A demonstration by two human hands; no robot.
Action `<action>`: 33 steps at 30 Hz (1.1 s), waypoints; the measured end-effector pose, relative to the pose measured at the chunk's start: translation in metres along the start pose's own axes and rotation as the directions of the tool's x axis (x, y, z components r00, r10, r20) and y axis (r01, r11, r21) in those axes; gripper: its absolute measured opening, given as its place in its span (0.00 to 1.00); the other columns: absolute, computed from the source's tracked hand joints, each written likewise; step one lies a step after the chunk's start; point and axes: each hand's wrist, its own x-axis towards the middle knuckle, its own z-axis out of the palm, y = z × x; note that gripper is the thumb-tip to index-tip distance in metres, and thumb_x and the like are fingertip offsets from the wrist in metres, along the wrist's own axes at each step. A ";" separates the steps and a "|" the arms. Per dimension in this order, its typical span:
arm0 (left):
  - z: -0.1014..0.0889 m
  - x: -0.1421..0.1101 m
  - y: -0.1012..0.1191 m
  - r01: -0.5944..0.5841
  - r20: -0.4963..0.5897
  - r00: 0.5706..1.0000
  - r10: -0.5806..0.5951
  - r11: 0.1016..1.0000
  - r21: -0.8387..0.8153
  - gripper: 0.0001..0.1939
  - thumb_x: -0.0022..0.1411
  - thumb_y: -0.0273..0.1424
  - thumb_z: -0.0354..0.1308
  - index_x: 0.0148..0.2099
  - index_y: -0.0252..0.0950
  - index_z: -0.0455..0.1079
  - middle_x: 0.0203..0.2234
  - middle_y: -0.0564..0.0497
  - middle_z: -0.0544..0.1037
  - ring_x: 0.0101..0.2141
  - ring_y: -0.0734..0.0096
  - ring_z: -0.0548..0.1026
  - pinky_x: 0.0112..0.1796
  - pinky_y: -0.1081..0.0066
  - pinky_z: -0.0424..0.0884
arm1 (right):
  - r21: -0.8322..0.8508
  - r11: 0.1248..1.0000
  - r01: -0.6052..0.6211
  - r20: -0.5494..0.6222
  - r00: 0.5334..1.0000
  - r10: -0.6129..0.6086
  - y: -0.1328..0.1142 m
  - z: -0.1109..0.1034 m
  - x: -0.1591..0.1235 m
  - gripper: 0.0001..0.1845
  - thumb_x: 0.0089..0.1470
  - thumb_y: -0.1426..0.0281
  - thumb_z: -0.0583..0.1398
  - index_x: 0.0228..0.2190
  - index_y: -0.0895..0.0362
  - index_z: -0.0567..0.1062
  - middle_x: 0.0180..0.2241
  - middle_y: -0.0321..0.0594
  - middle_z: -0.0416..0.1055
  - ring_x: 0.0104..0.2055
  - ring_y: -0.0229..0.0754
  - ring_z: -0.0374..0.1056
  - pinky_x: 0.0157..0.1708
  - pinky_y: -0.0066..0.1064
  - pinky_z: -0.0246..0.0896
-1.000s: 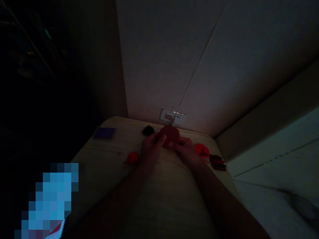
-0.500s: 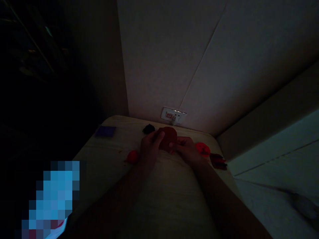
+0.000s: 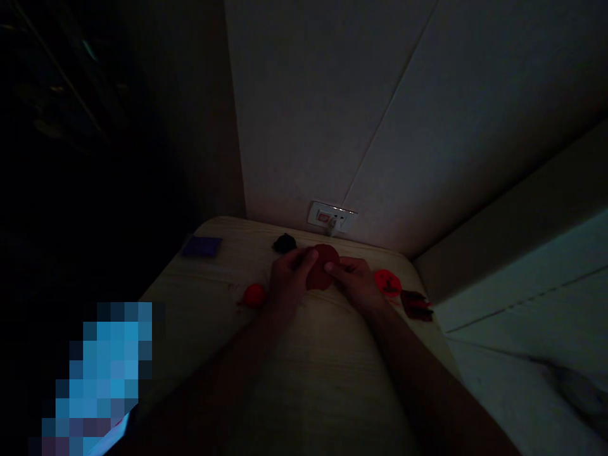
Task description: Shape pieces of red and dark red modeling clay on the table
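A flat, round, dark red disc point(image 3: 322, 273), like flattened clay, is held up between both hands above the wooden tabletop point(image 3: 327, 373). My left hand point(image 3: 291, 272) pinches its left edge, the thumb lying on the near face. My right hand point(image 3: 356, 280) grips the right edge with thumb and fingers closed. Just left of my left hand sits a bright red ball point(image 3: 254, 295). A black lump point(image 3: 285, 243) lies behind that hand. Right of my right hand is a bright red disc point(image 3: 387, 283) with dark marks, beside a dark red piece with black and red strips point(image 3: 417, 306).
A purple packet point(image 3: 202, 246) lies at the table's back left corner. On the wall behind is a socket plate point(image 3: 332, 216) with a plug in it. A blurred-out bright blue screen point(image 3: 104, 367) shows at lower left. The room is dim.
Both hands keep hold of the dark red disc, which they tilt and turn slightly. The right thumb has shifted up onto its face. The view has moved a little.
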 end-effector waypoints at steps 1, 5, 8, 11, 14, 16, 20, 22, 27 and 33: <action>0.000 0.000 -0.001 -0.004 -0.010 1.000 0.004 1.000 0.011 0.18 0.53 0.43 0.71 0.40 0.35 0.82 0.34 0.47 0.84 0.35 0.64 0.79 0.36 0.70 0.73 | 0.001 1.000 -0.006 0.005 1.000 0.006 -0.001 0.000 0.000 0.16 0.44 0.59 0.75 0.30 0.58 0.86 0.27 0.39 0.82 0.26 0.40 0.72 0.29 0.30 0.66; -0.002 0.002 -0.004 0.011 -0.012 1.000 -0.011 1.000 -0.003 0.18 0.53 0.43 0.70 0.40 0.35 0.82 0.32 0.48 0.84 0.32 0.66 0.78 0.34 0.70 0.71 | 0.035 0.999 -0.008 0.002 1.000 0.008 -0.001 0.001 0.001 0.17 0.44 0.57 0.75 0.31 0.57 0.86 0.28 0.39 0.82 0.27 0.41 0.73 0.31 0.31 0.68; -0.003 0.001 -0.005 0.006 0.040 0.999 -0.007 1.000 0.013 0.16 0.54 0.42 0.70 0.38 0.35 0.82 0.31 0.49 0.83 0.31 0.66 0.77 0.33 0.70 0.71 | 0.073 0.997 0.014 -0.024 1.000 -0.013 0.001 0.002 0.003 0.19 0.45 0.55 0.74 0.35 0.54 0.86 0.32 0.38 0.83 0.30 0.41 0.74 0.34 0.32 0.69; -0.003 0.000 -0.005 -0.056 0.093 0.995 0.049 0.995 0.084 0.13 0.55 0.41 0.69 0.36 0.36 0.81 0.31 0.49 0.83 0.32 0.65 0.77 0.34 0.70 0.70 | 0.083 0.996 0.019 -0.041 0.999 -0.015 0.002 0.002 0.003 0.17 0.44 0.57 0.75 0.33 0.55 0.85 0.30 0.38 0.82 0.28 0.40 0.73 0.33 0.31 0.68; -0.003 -0.001 -0.004 -0.104 0.098 0.991 0.090 0.983 0.152 0.13 0.57 0.41 0.68 0.35 0.36 0.81 0.30 0.49 0.82 0.32 0.65 0.77 0.34 0.70 0.69 | 0.081 0.997 0.009 -0.057 0.998 -0.004 0.001 0.003 0.001 0.15 0.42 0.59 0.76 0.29 0.56 0.85 0.27 0.37 0.81 0.26 0.38 0.71 0.30 0.30 0.66; -0.003 -0.002 -0.003 -0.120 0.109 0.989 0.101 0.976 0.183 0.12 0.58 0.41 0.67 0.34 0.36 0.81 0.29 0.49 0.82 0.32 0.65 0.76 0.33 0.70 0.69 | 0.083 0.997 0.003 -0.074 0.997 0.003 0.000 0.005 0.001 0.16 0.41 0.58 0.76 0.27 0.56 0.84 0.24 0.36 0.79 0.24 0.37 0.69 0.27 0.29 0.64; -0.002 -0.003 -0.001 -0.125 0.126 0.987 0.101 0.970 0.206 0.11 0.59 0.39 0.65 0.35 0.36 0.81 0.28 0.49 0.82 0.31 0.65 0.76 0.34 0.70 0.69 | 0.081 0.997 -0.003 -0.109 0.994 0.012 -0.002 0.007 0.000 0.17 0.39 0.58 0.76 0.26 0.56 0.83 0.24 0.35 0.78 0.23 0.36 0.68 0.25 0.28 0.62; -0.002 -0.003 -0.001 -0.114 0.119 0.989 0.092 0.975 0.192 0.12 0.58 0.40 0.66 0.35 0.36 0.81 0.29 0.49 0.82 0.32 0.64 0.77 0.34 0.70 0.70 | 0.076 0.997 0.002 -0.128 0.992 0.008 -0.002 0.007 0.001 0.16 0.38 0.59 0.77 0.26 0.56 0.83 0.24 0.36 0.79 0.23 0.36 0.68 0.25 0.28 0.62; -0.003 0.000 -0.007 -0.109 0.125 0.988 0.091 0.984 0.141 0.11 0.56 0.38 0.68 0.37 0.36 0.82 0.33 0.47 0.84 0.34 0.62 0.79 0.36 0.68 0.72 | 0.086 0.996 0.024 -0.164 0.986 -0.010 -0.001 0.006 0.002 0.15 0.40 0.59 0.76 0.26 0.55 0.83 0.24 0.35 0.79 0.23 0.37 0.68 0.25 0.29 0.63; -0.004 0.000 -0.008 -0.103 0.125 0.988 0.086 0.985 0.136 0.10 0.55 0.36 0.69 0.38 0.37 0.84 0.33 0.47 0.85 0.35 0.61 0.81 0.37 0.67 0.74 | 0.102 0.995 0.019 -0.164 0.986 -0.003 0.000 0.006 0.001 0.15 0.40 0.60 0.77 0.28 0.55 0.84 0.25 0.36 0.80 0.25 0.38 0.71 0.27 0.29 0.65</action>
